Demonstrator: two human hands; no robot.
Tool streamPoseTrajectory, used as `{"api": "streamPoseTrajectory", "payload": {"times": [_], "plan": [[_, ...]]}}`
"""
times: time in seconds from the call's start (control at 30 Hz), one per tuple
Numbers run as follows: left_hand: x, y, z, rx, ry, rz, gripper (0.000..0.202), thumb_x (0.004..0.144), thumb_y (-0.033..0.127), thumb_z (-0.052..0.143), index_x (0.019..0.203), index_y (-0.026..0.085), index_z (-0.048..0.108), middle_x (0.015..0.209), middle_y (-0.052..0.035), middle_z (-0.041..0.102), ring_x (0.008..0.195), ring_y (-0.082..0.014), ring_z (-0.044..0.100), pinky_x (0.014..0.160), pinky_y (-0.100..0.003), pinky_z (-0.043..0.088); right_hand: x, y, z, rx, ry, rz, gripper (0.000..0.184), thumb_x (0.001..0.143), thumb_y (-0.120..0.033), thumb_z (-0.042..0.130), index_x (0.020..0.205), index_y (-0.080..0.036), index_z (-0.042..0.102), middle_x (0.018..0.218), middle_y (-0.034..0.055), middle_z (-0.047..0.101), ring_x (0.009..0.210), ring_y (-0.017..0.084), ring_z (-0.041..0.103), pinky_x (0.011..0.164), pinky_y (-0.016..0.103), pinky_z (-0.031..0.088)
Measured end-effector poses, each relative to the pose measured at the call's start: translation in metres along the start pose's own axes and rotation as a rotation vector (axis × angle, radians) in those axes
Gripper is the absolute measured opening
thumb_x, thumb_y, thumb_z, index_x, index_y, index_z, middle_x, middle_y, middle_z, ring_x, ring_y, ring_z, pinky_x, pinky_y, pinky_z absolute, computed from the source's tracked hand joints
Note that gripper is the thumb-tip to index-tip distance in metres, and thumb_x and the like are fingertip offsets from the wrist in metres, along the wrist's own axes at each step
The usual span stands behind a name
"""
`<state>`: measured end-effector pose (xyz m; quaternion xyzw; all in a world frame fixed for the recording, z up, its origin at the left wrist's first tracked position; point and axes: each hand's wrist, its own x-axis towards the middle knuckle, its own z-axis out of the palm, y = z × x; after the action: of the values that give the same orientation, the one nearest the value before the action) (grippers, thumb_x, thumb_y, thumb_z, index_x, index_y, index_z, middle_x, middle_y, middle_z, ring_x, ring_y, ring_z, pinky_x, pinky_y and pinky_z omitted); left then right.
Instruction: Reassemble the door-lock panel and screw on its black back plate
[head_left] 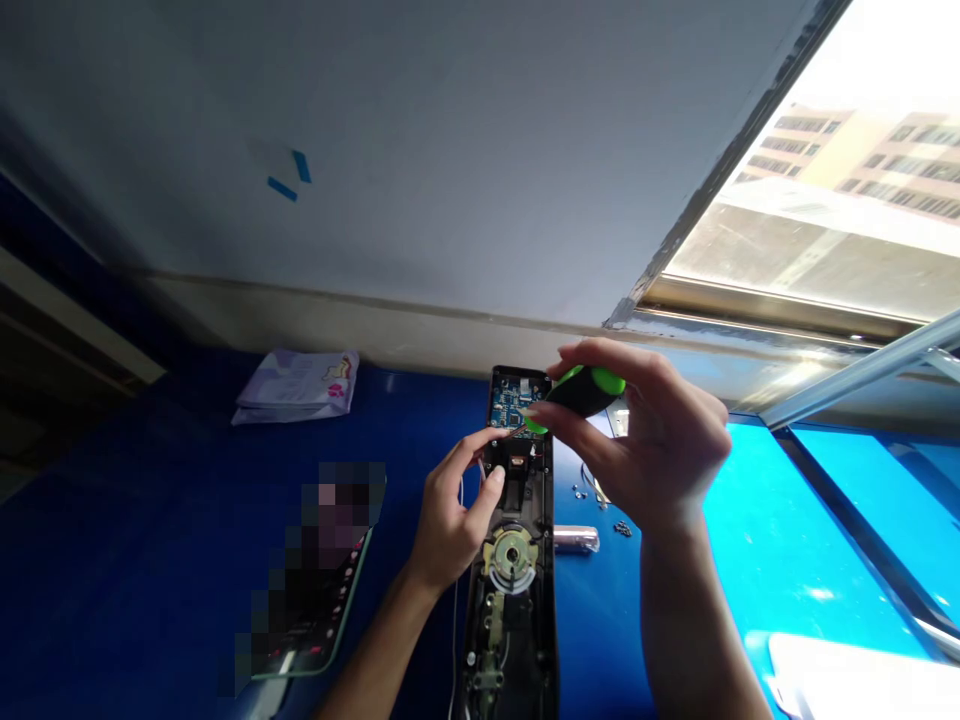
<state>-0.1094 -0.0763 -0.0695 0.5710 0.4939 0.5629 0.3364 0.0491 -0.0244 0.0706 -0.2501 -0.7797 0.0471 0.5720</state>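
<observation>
A long black lock housing [540, 560] lies open, its inside facing up. It bears a blue circuit board [508, 402] at the far end and a round brass-coloured part [512, 555] at its middle. My right hand [649, 435] is closed around a green and black screwdriver [581, 390], tilted with its shaft pointing down left at the board's lower edge. My left hand [459, 510] rests on the housing's left side, thumb over it and index fingertip beside the screwdriver's tip. The exact spot under the tip is hidden by the fingers.
Small dark screws [622, 528] lie right of the housing, near a shiny cylinder [576, 540]. A phone [322, 610], partly blurred, is at the left. A lilac packet [298, 386] lies by the wall [420, 180]. A window [840, 220] is at the right.
</observation>
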Motion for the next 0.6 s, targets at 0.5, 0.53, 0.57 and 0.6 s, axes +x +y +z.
{"api": "streamPoseTrajectory", "payload": {"times": [0.5, 0.53, 0.57, 0.6], "plan": [[0.002, 0.002, 0.002, 0.054, 0.012, 0.035, 0.031, 0.101, 0.026, 0.059, 0.132, 0.026, 0.065, 0.133, -0.0051, 0.072, 0.117, -0.0244, 0.069, 0.104, -0.039, 0.052, -0.003, -0.005, 0.014, -0.203, 0.107, -0.029, 0.029, 0.082, -0.031, 0.091, 0.102, -0.026, 0.07, 0.08, -0.0033, 0.075, 0.066, 0.014, 0.071, 0.062, 0.029, 0.06], [0.002, 0.003, 0.002, 0.054, 0.01, 0.036, 0.031, 0.101, 0.027, 0.059, 0.132, 0.026, 0.065, 0.132, -0.0052, 0.072, 0.117, -0.0244, 0.069, 0.104, -0.039, 0.052, -0.004, -0.006, 0.014, -0.225, 0.114, -0.028, 0.029, 0.081, -0.033, 0.091, 0.099, -0.026, 0.07, 0.076, -0.0037, 0.073, 0.064, 0.014, 0.069, 0.059, 0.029, 0.058], [0.002, 0.003, 0.002, 0.054, 0.008, 0.033, 0.031, 0.102, 0.027, 0.059, 0.132, 0.027, 0.065, 0.131, -0.0053, 0.073, 0.116, -0.0245, 0.069, 0.103, -0.039, 0.053, -0.004, -0.008, 0.015, -0.253, 0.113, -0.026, 0.028, 0.081, -0.036, 0.091, 0.096, -0.026, 0.069, 0.073, -0.004, 0.071, 0.062, 0.013, 0.066, 0.057, 0.029, 0.055], [0.002, 0.003, 0.002, 0.052, 0.009, 0.028, 0.03, 0.102, 0.027, 0.059, 0.131, 0.027, 0.066, 0.13, -0.0055, 0.073, 0.115, -0.0246, 0.069, 0.102, -0.039, 0.053, -0.003, -0.01, 0.015, -0.285, 0.109, -0.023, 0.028, 0.082, -0.039, 0.09, 0.093, -0.026, 0.068, 0.071, -0.0041, 0.068, 0.06, 0.013, 0.063, 0.055, 0.028, 0.053]]}}
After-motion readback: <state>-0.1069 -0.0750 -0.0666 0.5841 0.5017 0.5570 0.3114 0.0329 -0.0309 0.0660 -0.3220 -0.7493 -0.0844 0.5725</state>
